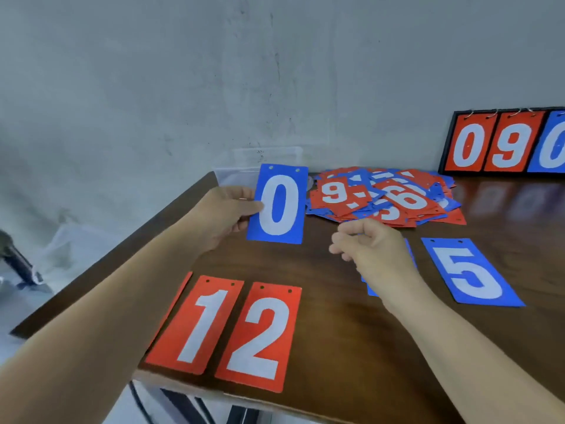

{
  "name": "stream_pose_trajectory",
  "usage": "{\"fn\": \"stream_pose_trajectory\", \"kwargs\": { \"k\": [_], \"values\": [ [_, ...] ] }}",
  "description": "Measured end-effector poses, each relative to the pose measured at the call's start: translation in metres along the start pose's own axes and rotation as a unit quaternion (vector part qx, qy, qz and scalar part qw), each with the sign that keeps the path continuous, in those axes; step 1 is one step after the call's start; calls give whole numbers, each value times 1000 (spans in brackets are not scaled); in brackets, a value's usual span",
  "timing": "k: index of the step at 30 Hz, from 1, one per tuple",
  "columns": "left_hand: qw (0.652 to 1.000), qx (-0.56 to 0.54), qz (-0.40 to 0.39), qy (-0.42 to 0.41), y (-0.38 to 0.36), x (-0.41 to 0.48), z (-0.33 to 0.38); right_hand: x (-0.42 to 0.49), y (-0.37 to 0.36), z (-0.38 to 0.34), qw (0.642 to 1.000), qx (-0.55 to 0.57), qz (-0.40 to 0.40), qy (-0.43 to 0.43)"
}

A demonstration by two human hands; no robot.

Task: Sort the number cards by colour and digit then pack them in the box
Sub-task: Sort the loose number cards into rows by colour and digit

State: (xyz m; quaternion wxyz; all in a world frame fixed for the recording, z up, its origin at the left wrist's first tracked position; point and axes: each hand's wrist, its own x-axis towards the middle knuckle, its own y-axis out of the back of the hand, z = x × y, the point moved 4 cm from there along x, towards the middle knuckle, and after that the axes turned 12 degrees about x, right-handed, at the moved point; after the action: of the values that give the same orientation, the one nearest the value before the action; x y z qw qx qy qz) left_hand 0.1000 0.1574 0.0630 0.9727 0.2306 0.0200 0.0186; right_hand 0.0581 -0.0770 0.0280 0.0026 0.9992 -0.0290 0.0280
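My left hand (224, 214) pinches a blue card with a white 0 (279, 205) by its left edge and holds it upright above the table. My right hand (370, 244) hovers over the table with its fingers loosely curled and nothing in it. Under that hand lies a blue card (411, 255), mostly hidden. A blue 5 card (469, 272) lies to the right. A red 1 card (198, 324) and a red 2 card (260, 336) lie side by side near the front edge. A mixed pile of red and blue cards (383, 195) sits at the back. A clear plastic box (241, 171) stands behind the blue 0 card.
The brown wooden table (336, 347) ends at a left edge and a front edge close to the red cards. A black flip scoreboard (501, 142) showing 0, 9, 0 leans on the grey wall at the back right. Another red card's edge (175, 304) peeks out left of the 1.
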Motion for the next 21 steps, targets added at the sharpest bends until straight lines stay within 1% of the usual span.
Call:
{"fn": "stream_pose_trajectory", "kwargs": {
  "k": [4, 6, 9, 11, 15, 18, 21],
  "values": [
    [994, 75, 66, 36, 83, -4, -43, -5, -13, 8, 999, -51, 3, 5],
    [988, 116, 89, 51, 105, -5, -62, -6, -19, 10, 998, -65, 10, 14],
    [981, 137, 120, 69, 125, 2, -89, -6, -28, 12, 994, -107, 20, 32],
    [976, 152, 135, 81, 130, 8, -105, -6, -30, 12, 986, -156, 36, 47],
    [963, 197, 151, 102, 124, 18, -129, -7, -33, 12, 957, -268, 59, 89],
    [952, 246, 161, 90, 117, 23, -138, -6, -34, 17, 946, -304, 59, 95],
    [937, 295, 167, 80, 114, 28, -141, -5, -33, 19, 941, -317, 69, 98]
  ]
}}
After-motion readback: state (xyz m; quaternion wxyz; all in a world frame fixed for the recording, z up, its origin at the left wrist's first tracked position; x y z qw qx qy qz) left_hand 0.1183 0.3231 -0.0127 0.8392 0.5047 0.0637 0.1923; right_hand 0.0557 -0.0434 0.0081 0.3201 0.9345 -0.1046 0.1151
